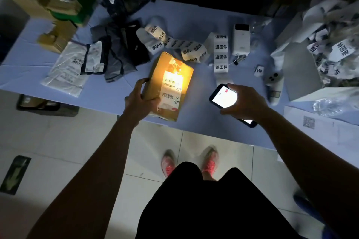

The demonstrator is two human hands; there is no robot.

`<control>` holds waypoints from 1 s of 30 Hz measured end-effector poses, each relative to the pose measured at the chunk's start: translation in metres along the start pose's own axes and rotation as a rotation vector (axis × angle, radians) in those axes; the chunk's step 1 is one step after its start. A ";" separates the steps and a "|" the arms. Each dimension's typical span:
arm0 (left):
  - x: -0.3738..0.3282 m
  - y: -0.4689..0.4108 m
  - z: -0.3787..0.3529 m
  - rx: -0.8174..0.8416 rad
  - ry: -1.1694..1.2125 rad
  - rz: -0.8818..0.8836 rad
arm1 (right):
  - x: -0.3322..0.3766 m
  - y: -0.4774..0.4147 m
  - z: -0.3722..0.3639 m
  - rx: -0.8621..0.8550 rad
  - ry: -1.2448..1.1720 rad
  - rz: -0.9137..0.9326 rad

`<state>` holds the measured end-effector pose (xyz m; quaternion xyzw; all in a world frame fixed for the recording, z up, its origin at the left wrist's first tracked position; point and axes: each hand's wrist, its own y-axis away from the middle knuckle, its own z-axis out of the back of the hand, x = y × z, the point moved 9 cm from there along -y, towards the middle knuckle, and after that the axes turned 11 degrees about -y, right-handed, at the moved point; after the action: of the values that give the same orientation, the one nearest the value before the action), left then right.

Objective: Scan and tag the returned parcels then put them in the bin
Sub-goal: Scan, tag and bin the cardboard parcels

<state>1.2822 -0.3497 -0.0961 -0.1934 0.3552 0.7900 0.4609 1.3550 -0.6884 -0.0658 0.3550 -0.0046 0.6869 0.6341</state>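
Dim room, tiled floor [58, 137] | pale-blue tabletop [194, 25] | left hand [138, 99] grips brown cardboard parcel [171, 83] | right hand [244, 103] grips black phone [223, 96]

A brown cardboard parcel [168, 85] bore a white barcoded label, the surface [194, 17] was pale blue, and the shoes [169, 163] were pink.

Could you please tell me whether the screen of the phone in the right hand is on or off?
On: the phone held in the right hand shows a brightly lit white screen.
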 end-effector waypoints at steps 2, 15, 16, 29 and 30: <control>0.001 -0.003 0.012 -0.028 -0.030 -0.015 | 0.013 0.005 -0.002 0.006 0.057 0.021; 0.001 -0.031 0.021 -0.128 -0.195 -0.071 | 0.044 0.028 0.005 -0.101 0.113 0.057; 0.000 -0.033 0.020 -0.121 -0.186 -0.072 | 0.044 0.028 0.007 -0.111 0.102 0.050; -0.024 -0.040 0.008 0.080 0.210 -0.026 | 0.018 0.026 0.009 -0.228 -0.017 -0.127; -0.025 -0.039 0.002 0.102 0.244 -0.020 | 0.008 0.025 0.007 -0.257 -0.028 -0.164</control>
<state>1.3286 -0.3502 -0.0945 -0.2679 0.4465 0.7368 0.4312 1.3372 -0.6889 -0.0457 0.2798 -0.0723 0.6217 0.7280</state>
